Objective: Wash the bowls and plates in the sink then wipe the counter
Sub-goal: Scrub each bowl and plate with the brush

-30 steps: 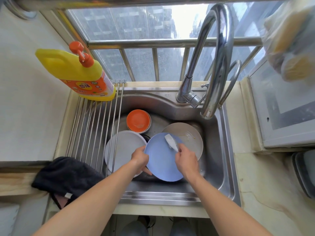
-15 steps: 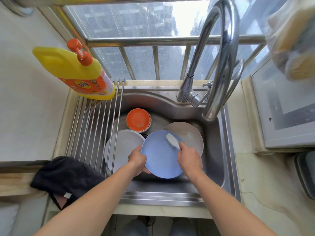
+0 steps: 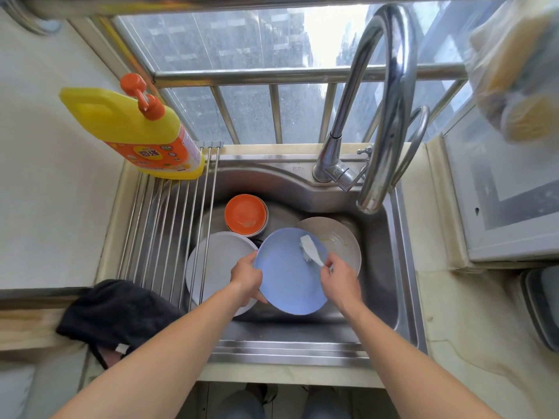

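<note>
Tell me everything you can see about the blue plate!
The blue plate is round, plain pale blue and smooth, perhaps plastic or ceramic. It is held tilted above the sink, its face turned up toward the camera. The left hand grips its left edge, and the right hand holds a white brush whose head rests on the plate's upper right part. It overlaps a white plate and a beige plate lying behind it.
</note>
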